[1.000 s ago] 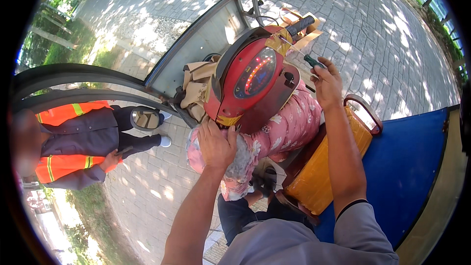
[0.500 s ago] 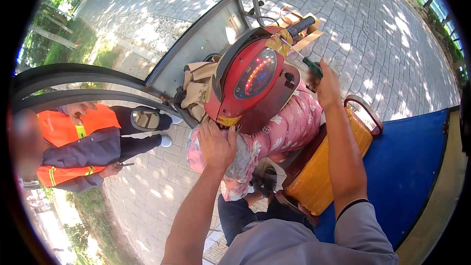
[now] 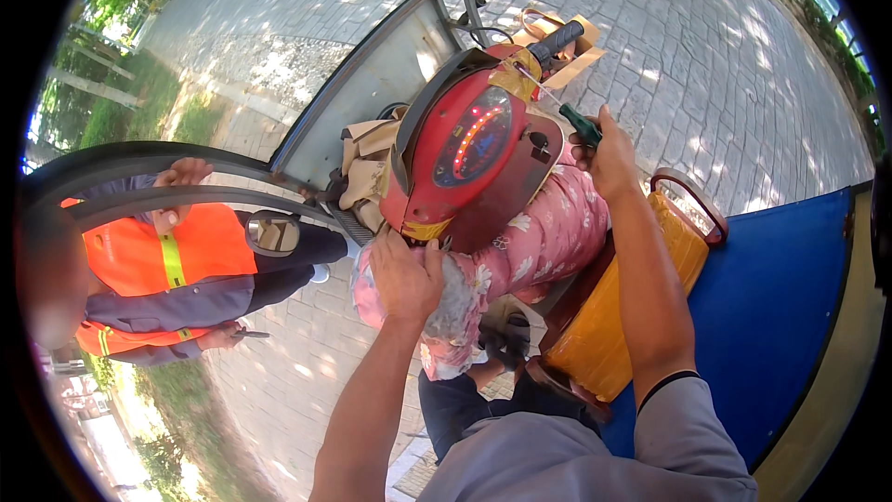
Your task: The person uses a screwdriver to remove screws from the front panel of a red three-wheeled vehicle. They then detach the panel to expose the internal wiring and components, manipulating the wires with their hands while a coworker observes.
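red dash (image 3: 469, 153): unmoved since a second ago
left hand (image 3: 406, 274): still closed on covered grip (image 3: 446, 302)
right hand (image 3: 609, 149): still wrapped round green lever (image 3: 581, 123)
person in orange vest (image 3: 167, 260): leaned nearer

Grey short-sleeved shirt (image 3: 595, 451), dark sleeve trim, bare forearms.

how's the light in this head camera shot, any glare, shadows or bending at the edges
Head view: bright sun, dappled leaf shadows across the paving; glare whitens the grey panel; the lit display on the red dashboard stays readable; the black bars bow with the fisheye; a blurred dark vignette rings the rim.
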Motion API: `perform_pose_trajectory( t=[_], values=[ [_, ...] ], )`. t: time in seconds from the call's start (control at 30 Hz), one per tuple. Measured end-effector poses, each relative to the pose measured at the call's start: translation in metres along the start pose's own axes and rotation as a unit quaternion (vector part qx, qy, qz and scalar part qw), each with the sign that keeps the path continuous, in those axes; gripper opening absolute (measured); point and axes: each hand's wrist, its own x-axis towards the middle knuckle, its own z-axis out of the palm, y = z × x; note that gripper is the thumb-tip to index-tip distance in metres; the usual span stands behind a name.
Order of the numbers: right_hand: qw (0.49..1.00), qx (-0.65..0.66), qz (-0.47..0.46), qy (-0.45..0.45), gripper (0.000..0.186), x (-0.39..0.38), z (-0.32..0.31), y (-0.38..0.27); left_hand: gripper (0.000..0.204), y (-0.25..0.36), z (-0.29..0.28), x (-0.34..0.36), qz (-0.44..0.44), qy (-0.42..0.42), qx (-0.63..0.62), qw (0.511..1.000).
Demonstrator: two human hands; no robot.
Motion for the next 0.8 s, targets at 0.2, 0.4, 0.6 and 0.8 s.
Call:
perform_pose_trajectory(
  t=[0.2, 0.4, 0.6, 0.8],
  values=[
    [0.971, 0.033, -0.235, 0.042, 0.032, 0.017, -0.009, 0.018, 0.065, 0.007, 0.002, 0.003, 0.006, -0.007, -0.01, 1.0],
    [0.996, -0.008, -0.082, 0.028, 0.032, 0.0, 0.001, 0.004, 0.07, 0.0, -0.002, 0.001, 0.007, -0.003, -0.018, 1.0],
    [0.971, 0.052, -0.232, 0.038, 0.028, 0.009, -0.005, 0.019, 0.071, 0.004, -0.001, 0.002, 0.01, 0.001, -0.025, 1.0],
    [0.964, 0.09, -0.25, 0.015, 0.04, 0.009, -0.009, 0.022, 0.069, 0.006, -0.004, 0.002, 0.009, 0.004, -0.028, 1.0]
  ],
)
